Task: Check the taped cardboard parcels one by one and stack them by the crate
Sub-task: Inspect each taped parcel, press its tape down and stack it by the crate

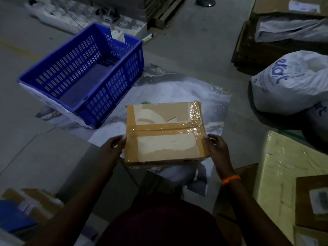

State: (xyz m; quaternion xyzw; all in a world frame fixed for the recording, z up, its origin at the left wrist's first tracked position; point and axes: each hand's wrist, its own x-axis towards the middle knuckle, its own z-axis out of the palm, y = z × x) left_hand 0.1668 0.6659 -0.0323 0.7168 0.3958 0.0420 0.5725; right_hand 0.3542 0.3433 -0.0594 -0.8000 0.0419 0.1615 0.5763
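Parcel (166, 132): a brown box with shiny tape across its top, in the middle of the view, over the sheet. I cannot tell if it sits on the sheet or is lifted off it.
Left hand (115, 145): at 9 o'clock of the parcel. Its fingers bend round the left edge and grip it. The fingertips are hard to see in the dark.
Right hand (217, 145): at 3 o'clock of the parcel. Its fingers bend round the right edge and grip it. An orange band (230, 179) is on the wrist.
Crate (113, 102): blue, at 10 o'clock from the parcel, near but not touching. Something white pokes up behind its far wall, mostly hidden.
Sheet (177, 86): pale and shiny, on the floor, partly under the crate.
Sack (292, 82): white, at 2 o'clock, cut off by the edge. Its blue letters show only in part.
Block (276, 174): pale yellow, wrapped, at 4 o'clock, cut off too.
Boxes (26, 206): at 7 o'clock, dark and blurry.
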